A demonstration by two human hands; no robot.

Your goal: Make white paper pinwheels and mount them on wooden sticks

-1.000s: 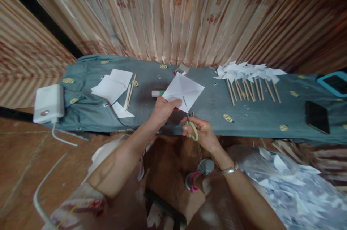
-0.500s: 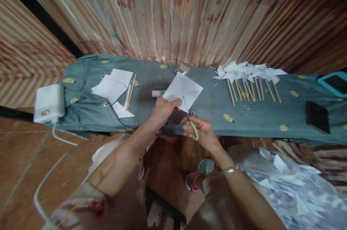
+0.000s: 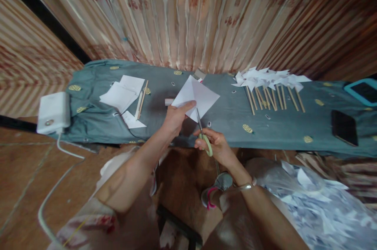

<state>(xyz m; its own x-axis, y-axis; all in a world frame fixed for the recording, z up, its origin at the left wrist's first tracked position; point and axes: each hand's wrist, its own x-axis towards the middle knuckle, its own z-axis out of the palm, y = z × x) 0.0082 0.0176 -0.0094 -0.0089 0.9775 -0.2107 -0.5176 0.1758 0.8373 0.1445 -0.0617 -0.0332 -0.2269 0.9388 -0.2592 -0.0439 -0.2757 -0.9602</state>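
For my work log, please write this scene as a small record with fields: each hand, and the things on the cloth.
Left hand: holds white sheet
Right hand: holds green-handled scissors, blades at the sheet's near corner
Cloth, left part: loose papers, wooden stick
Cloth, right part: folded paper pieces with sticks, dark phone
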